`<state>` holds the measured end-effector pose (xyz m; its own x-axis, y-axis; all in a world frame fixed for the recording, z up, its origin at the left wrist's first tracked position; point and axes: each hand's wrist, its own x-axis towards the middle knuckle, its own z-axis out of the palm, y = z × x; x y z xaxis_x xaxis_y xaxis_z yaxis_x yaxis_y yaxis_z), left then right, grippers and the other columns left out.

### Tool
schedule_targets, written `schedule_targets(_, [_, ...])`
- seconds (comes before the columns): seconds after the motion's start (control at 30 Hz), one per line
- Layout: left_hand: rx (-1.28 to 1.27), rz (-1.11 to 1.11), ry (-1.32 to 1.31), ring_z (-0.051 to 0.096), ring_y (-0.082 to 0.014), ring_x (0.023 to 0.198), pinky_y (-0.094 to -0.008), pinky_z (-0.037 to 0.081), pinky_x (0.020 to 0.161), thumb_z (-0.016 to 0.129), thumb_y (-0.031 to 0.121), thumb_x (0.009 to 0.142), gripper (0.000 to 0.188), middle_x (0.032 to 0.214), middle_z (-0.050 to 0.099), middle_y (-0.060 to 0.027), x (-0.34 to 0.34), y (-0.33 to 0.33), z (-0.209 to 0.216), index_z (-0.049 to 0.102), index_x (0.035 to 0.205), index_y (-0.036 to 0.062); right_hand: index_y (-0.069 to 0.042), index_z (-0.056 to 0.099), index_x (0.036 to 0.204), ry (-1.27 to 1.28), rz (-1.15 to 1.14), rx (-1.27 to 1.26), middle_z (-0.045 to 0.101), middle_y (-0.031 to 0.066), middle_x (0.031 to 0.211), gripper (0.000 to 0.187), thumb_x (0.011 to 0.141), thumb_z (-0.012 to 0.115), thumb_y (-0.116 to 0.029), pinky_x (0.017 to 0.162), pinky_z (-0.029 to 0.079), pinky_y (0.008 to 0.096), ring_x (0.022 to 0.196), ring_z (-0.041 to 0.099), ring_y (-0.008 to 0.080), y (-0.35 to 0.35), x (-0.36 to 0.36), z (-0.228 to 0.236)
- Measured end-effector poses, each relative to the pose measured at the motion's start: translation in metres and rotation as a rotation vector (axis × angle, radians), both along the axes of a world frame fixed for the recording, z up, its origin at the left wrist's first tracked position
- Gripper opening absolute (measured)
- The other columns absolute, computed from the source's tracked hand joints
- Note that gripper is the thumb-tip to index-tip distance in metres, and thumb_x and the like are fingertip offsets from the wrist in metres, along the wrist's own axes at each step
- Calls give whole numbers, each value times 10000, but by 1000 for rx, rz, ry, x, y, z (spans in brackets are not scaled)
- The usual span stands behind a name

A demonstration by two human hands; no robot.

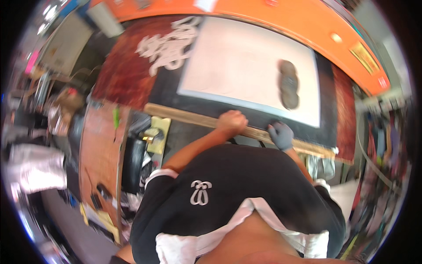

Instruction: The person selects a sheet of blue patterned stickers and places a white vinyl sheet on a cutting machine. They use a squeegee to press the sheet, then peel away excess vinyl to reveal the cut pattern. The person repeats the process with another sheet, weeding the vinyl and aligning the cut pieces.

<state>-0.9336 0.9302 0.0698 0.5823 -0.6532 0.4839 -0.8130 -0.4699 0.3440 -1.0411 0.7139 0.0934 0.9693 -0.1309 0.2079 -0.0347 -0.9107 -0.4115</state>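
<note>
My bare left hand (233,122) is closed in a fist at the wooden strip (182,115) along the near edge of a black board (169,88). What its fingers hold, if anything, is hidden. To the right, my right hand (281,135) wears a grey glove and rests at the same strip with its fingers curled; its grip is hidden too. Beyond both hands a large white sheet (241,57) lies on the board. A dark grey-brown piece with a lobed, elongated outline (289,86) sits on the sheet's right part, slightly blurred.
An orange machine body (263,20) spans the far side. White cut-out strips (169,46) lie heaped at the far left on a reddish surface (118,66). A wooden side table (99,154) at left carries a green-handled tool (116,118) and small dark items.
</note>
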Motion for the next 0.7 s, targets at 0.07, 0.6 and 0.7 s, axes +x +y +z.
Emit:
schedule_targets(0.07, [3,29,119,566,-297,705,-439,475,591,591,239,793,252,684,528,-76,-1,0,2,518,610,82,-82,572,607,23,-9,41,557,124,677,300,821,556,-291,588,442,446,663,565,336,0,0,3])
schedule_targets(0.6, [277,42,403,566,-324,780,-460,445,684,515,306,833,324,749,558,-111,8,-1,25,547,656,37,-57,566,886,-345,-268,307,570,98,784,176,763,665,-134,628,467,345,701,567,268,-27,5,9])
schedule_targets(0.7, [266,44,383,566,-324,771,-458,448,678,522,301,828,316,739,556,-111,7,0,24,547,653,39,-7,503,1066,-415,-246,53,537,155,1063,454,724,707,-225,831,431,406,1002,510,323,-45,19,13])
